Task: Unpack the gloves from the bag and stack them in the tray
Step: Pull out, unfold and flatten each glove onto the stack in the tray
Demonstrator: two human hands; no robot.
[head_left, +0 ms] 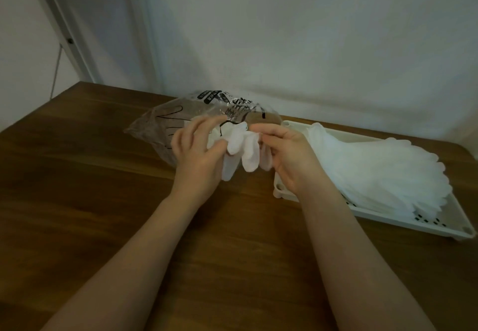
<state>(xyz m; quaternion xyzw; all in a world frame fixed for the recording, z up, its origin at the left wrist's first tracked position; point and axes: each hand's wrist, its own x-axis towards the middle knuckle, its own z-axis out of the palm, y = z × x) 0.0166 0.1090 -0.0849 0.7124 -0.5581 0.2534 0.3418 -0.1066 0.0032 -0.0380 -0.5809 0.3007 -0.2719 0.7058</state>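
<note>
Item: gloves (241, 149), thin white, a small bunch held above the tabletop (103, 188) at the mouth of the bag (165, 123), fingers of the gloves hanging down.

Held by: left hand (196, 154), thumb and fingers pinching the bunch from the left; right hand (287, 154), fingertips curled and pinching the bunch from the right. Whether the bunch is one glove or several stuck together cannot be told.

Risk: the sheets look thin and clingy, so pulling one may drag others along or tear it. The bag is light and held by neither hand; a tug could pull it along the wood. A loose pinch could drop the bunch beside the tray rather than in it.

Containers: bag, clear plastic with black print, lying crumpled on its side behind the hands, mostly flattened; what remains inside is hard to see. Tray (439, 223), cream, perforated floor, right of the hands, holding a stack of gloves (375, 173) laid flat, reaching over the far rim.

Surroundings: brown wooden tabletop against a pale wall (310, 33).
</note>
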